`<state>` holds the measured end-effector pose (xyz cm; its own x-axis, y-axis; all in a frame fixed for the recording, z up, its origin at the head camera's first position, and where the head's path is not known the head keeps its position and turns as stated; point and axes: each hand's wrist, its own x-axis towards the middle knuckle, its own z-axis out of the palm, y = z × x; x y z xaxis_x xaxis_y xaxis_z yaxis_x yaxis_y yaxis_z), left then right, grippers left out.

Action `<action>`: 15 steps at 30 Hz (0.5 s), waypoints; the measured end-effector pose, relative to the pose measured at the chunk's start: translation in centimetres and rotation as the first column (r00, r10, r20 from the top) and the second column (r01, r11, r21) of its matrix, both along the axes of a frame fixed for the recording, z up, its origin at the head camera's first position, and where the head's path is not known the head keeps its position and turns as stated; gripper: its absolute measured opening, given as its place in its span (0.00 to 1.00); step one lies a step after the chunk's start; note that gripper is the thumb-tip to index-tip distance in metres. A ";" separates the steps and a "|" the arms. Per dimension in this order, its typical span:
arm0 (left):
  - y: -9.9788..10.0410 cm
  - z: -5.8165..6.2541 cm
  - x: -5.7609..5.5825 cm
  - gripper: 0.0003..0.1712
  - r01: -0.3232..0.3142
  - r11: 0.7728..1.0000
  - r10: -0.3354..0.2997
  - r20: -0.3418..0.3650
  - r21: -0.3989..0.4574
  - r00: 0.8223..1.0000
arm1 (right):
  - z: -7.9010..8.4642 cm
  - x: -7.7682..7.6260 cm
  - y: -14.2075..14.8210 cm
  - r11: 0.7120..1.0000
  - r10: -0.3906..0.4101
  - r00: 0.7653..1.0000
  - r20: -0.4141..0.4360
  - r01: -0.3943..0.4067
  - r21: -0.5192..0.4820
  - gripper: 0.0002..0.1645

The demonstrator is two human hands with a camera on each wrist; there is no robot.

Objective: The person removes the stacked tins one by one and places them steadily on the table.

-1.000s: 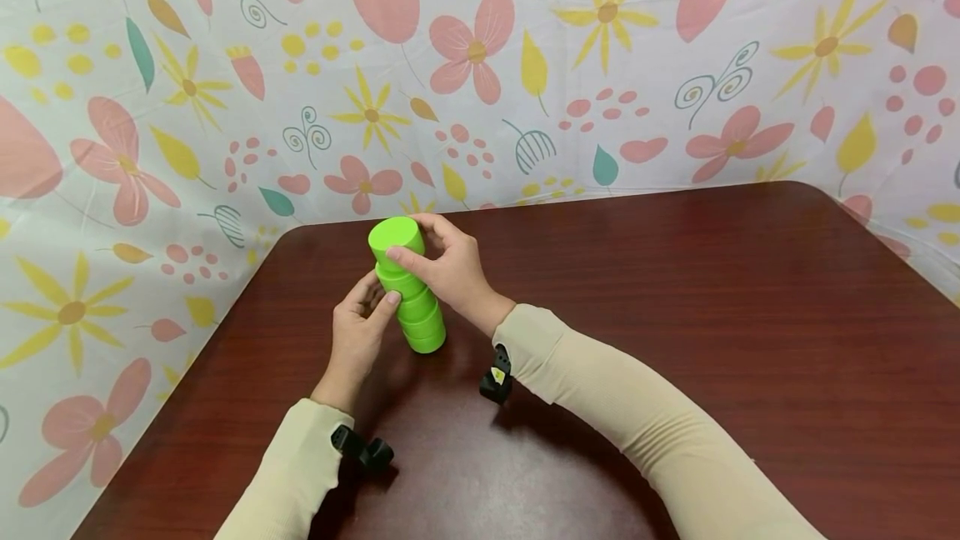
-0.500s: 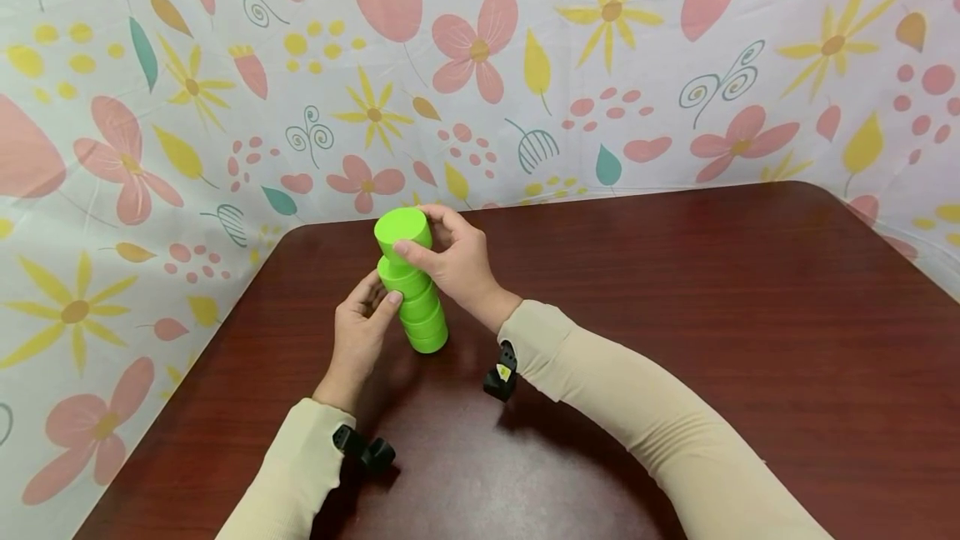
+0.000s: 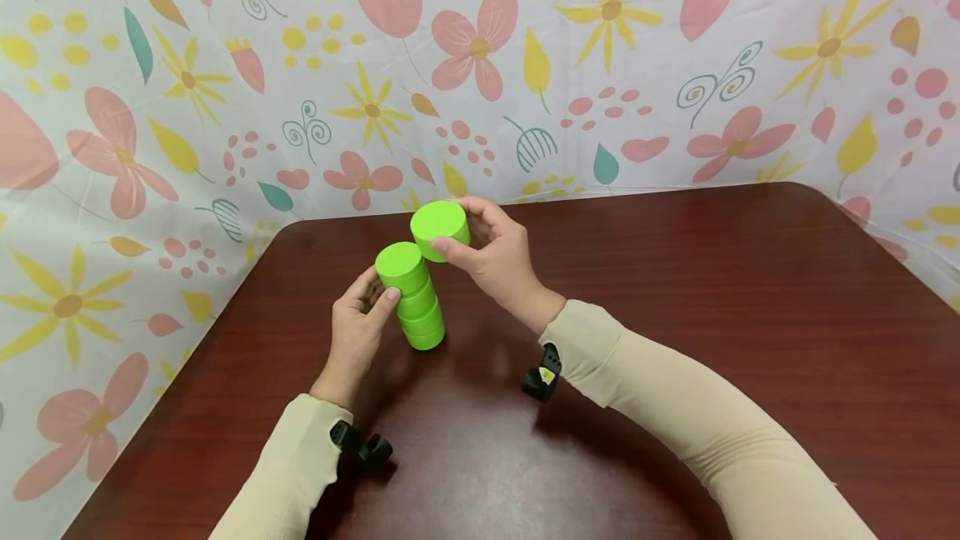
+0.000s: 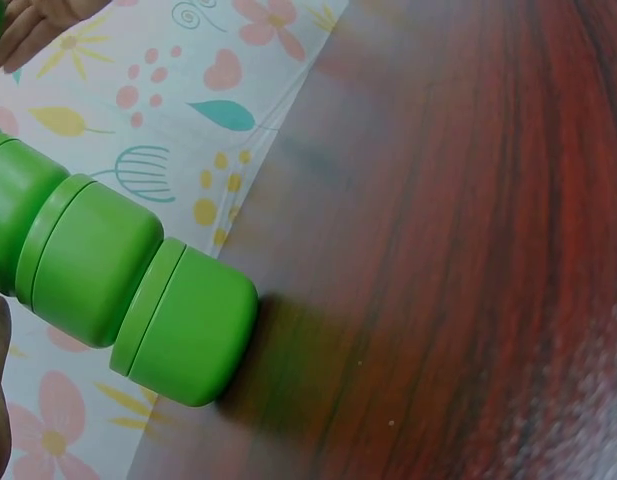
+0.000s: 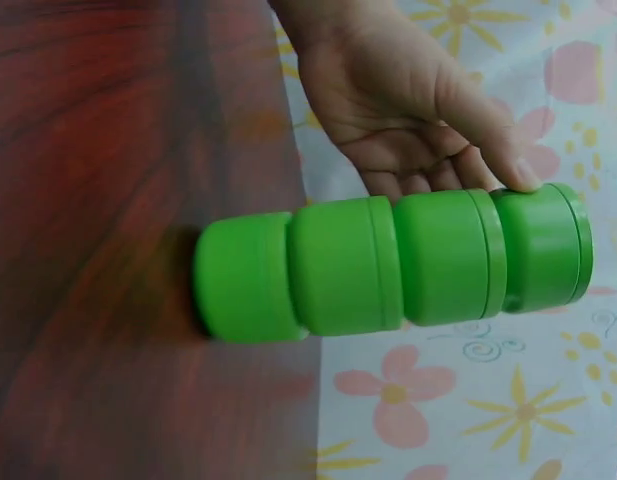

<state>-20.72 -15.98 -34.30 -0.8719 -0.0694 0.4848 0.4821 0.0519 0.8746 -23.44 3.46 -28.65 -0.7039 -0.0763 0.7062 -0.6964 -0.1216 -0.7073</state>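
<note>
Several identical bright green, round lidded jars are in view. Most stand one on another in a stack (image 3: 422, 307) on the table, leaning slightly in the head view. My left hand (image 3: 354, 344) steadies the stack near its top, thumb on the near side and fingers behind. The right wrist view shows that left hand (image 5: 398, 110) at the upper jars. Up and to the right of the stack's top, my right hand (image 3: 501, 261) grips a separate green jar (image 3: 441, 222) between thumb and fingers. Whether this jar touches the stack is unclear.
The dark red-brown wooden table (image 3: 675, 315) extends to the right and toward me. Behind and to the left hangs a white floral cloth (image 3: 555, 65), close to the table's back edge. Black straps with small devices (image 3: 543, 373) sit at both wrists.
My right hand has lifted the top jar off the stack and carried it to the right, baring the lid of the jar below. My left hand has stayed on the stack.
</note>
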 end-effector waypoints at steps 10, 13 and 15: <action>0.0 0.0 -0.1 0.22 0.006 1.000 -0.006 -0.002 -0.003 1.000 | -2.0 1.2 1.8 0.998 -0.066 0.984 0.163 0.062 0.026 0.27; 0.0 0.0 -0.1 0.22 0.004 1.000 -0.004 0.000 0.001 1.000 | -2.8 1.3 2.1 0.996 -0.077 0.976 0.204 0.067 0.057 0.27; -0.1 0.0 -0.1 0.22 0.005 1.000 -0.005 0.001 0.005 1.000 | -3.3 1.4 2.1 0.994 -0.088 0.967 0.237 0.071 0.079 0.27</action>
<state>-20.85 -16.05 -34.35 -0.8726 -0.0676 0.4837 0.4817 0.0454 0.8752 -22.02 5.58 -31.96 -0.8580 -0.0561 0.5106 -0.5105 -0.0176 -0.8597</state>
